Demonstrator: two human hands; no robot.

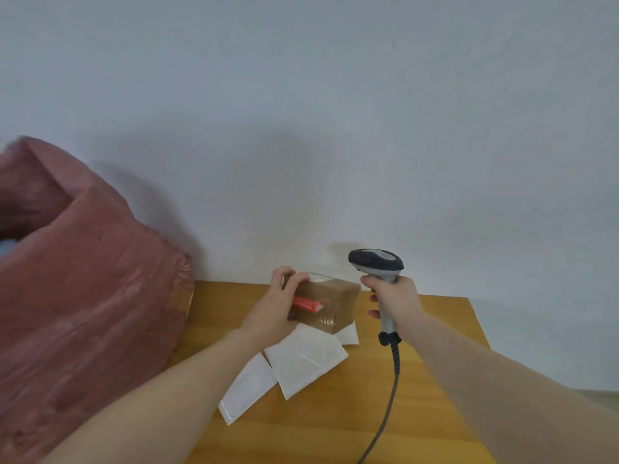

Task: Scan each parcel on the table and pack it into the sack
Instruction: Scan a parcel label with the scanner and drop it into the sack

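Plain pale wall behind wooden table [418,380]. Your left hand [274,309] curls over near end of cardboard parcel [330,304], gripping it, tilted up above table. Your right hand [395,296] wraps scanner [378,267] handle, head level with parcel top, just beside it. Parcel: brown box, glossy tape, red label. Flat white mailers [301,360] overlap beneath it. Crinkled dark-red sack [83,296] at left, mouth open. Scanner's grey cable [385,413] trails toward you.
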